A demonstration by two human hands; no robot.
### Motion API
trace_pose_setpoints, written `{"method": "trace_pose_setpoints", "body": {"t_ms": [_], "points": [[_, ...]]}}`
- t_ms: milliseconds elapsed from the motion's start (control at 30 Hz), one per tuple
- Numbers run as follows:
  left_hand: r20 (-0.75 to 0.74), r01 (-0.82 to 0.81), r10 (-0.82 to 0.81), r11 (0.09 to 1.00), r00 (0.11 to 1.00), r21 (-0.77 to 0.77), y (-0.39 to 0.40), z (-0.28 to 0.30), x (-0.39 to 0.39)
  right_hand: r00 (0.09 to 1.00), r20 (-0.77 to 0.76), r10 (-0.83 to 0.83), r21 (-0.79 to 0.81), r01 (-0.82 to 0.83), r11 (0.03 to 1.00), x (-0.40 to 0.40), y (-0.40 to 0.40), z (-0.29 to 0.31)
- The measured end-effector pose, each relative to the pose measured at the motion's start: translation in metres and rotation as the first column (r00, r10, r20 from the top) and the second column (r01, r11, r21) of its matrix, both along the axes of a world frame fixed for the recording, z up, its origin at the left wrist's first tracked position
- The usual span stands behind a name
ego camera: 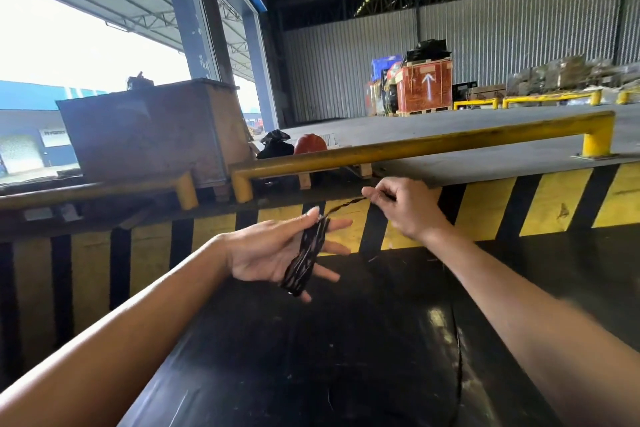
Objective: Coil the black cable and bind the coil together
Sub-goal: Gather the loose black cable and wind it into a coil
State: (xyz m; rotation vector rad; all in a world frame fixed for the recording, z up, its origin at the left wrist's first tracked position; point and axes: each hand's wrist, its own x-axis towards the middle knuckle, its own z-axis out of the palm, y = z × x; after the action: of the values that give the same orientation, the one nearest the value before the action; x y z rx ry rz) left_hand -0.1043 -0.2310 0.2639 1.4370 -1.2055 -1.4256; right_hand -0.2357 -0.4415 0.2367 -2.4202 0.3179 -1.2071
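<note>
The black cable (306, 255) is wound in several turns around the spread fingers of my left hand (273, 251), which is palm up in the middle of the view. A loose strand (346, 204) runs from the top of the coil up and right to my right hand (403, 206), whose fingertips pinch it taut. A further length of cable (459, 357) trails down over the black surface below my right forearm.
A glossy black surface (329, 357) lies under my arms. Behind it runs a yellow-and-black striped dock edge (485, 211) with a yellow guard rail (415, 146). A rusty metal box (149, 128) stands at the left, pallets and crates (424, 85) far back.
</note>
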Motion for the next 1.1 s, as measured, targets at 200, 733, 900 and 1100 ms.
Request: {"method": "trace_pose_setpoints", "body": {"t_ms": [200, 733, 900, 1100], "points": [[-0.399, -0.203, 0.014, 0.877, 0.917, -0.435, -0.017, 0.03, -0.014, 0.921, -0.182, 0.344, 0.326, -0.274, 0.905, 0.012, 0.065, -0.057], [0.707, -0.171, 0.26, 0.965, 0.657, -0.196, -0.012, 0.008, -0.026, 0.985, -0.057, 0.161, 0.0, -0.161, 0.987, -0.026, 0.033, 0.043], [-0.066, -0.027, 0.016, 0.986, 0.998, -0.163, -0.008, 0.016, -0.033, 0.991, 0.069, 0.113, 0.304, -0.128, 0.944, -0.005, 0.03, 0.003], [-0.273, -0.361, 0.247, 0.759, 0.93, -0.542, -0.013, 0.058, -0.031, 0.876, -0.254, 0.409, 0.304, -0.329, 0.894, 0.003, 0.091, -0.056]]}}
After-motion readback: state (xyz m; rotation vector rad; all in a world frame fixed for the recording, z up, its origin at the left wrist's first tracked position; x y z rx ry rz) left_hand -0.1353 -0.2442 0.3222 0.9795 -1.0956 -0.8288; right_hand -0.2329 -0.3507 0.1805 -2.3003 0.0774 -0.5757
